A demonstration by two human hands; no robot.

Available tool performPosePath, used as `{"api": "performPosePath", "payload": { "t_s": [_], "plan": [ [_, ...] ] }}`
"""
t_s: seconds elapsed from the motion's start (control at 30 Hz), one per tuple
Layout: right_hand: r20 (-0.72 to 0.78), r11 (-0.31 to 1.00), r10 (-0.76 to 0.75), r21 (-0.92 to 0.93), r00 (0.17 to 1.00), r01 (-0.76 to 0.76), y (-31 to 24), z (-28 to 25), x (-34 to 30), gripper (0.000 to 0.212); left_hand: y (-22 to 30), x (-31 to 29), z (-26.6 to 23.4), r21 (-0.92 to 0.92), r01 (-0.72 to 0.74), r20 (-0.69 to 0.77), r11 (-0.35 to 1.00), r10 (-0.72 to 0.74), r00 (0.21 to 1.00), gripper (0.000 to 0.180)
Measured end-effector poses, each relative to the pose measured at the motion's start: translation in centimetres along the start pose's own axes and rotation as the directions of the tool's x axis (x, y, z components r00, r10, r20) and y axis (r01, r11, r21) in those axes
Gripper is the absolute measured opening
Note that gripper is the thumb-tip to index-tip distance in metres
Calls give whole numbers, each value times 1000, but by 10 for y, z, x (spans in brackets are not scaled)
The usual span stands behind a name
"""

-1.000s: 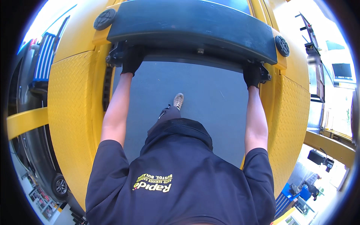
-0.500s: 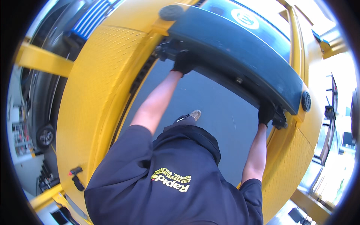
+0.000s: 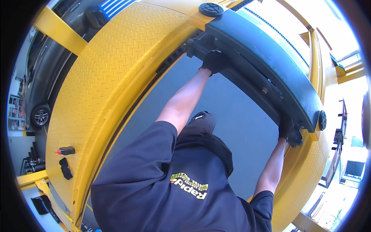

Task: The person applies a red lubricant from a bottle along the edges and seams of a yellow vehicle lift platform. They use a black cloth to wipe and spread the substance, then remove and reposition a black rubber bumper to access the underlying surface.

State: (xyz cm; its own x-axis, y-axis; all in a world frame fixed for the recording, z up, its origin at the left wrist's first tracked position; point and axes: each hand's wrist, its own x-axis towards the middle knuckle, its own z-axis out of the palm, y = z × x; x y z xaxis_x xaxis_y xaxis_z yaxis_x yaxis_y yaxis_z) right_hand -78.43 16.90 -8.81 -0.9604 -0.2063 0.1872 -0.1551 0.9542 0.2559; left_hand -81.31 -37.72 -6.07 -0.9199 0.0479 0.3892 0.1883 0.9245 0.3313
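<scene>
Both my hands wear black gloves and hold the near side of a dark rolling jack beam [image 3: 270, 63], which spans two yellow lift runways. My left hand [image 3: 215, 62] is closed around the lower rail near the beam's left end. At the right end, my right hand [image 3: 285, 127] grips the same rail beside a dark bracket [image 3: 295, 137]; its fingers are mostly hidden against the dark metal. Round black pads sit at the two ends, a left pad [image 3: 211, 9] and a right pad [image 3: 322, 120]. Both arms reach forward.
Close on my left runs a yellow tread-plate runway [image 3: 127, 50], carrying a small black item with a red tip [image 3: 65, 150] and a black strap-like piece [image 3: 65, 169]. The right runway [image 3: 305, 178] flanks my right arm. A dark car [image 3: 48, 81] stands beyond, at left.
My view has turned, so the beam and both hands appear farther right. Both hands keep hold of the beam. My shoe, visible before, is now hidden and a bent trouser leg shows.
</scene>
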Motion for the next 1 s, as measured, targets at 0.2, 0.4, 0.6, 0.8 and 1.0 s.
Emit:
{"api": "performPosePath", "payload": {
  "t_s": [0.2, 0.4, 0.6, 0.8, 1.0],
  "plan": [
    [-164, 937, 62, 349, 985, -1, -30, -29, -9, 27, -9, -17, -17, 4, -5, -63, 1000, 5, 998, 33],
    [-292, 872, 61, 481, 954, 92, -23, -16, -3, 23, -3, -24, -26, -20, 40, -106, 999, -42, 994, 30],
    [-324, 853, 75, 510, 943, 107, -21, -12, 3, 16, 0, -27, -18, -15, 25, -132, 1000, -27, 991, 31],
    [-264, 921, 39, 384, 964, 68, -8, 1, 1, 17, 4, -34, -17, -3, 152, -56, 988, -152, 987, 28],
    [-246, 897, 26, 434, 969, 86, -12, -6, 1, 18, 4, -42, -30, 42, 124, -39, 991, -123, 992, 26]
  ]
}}
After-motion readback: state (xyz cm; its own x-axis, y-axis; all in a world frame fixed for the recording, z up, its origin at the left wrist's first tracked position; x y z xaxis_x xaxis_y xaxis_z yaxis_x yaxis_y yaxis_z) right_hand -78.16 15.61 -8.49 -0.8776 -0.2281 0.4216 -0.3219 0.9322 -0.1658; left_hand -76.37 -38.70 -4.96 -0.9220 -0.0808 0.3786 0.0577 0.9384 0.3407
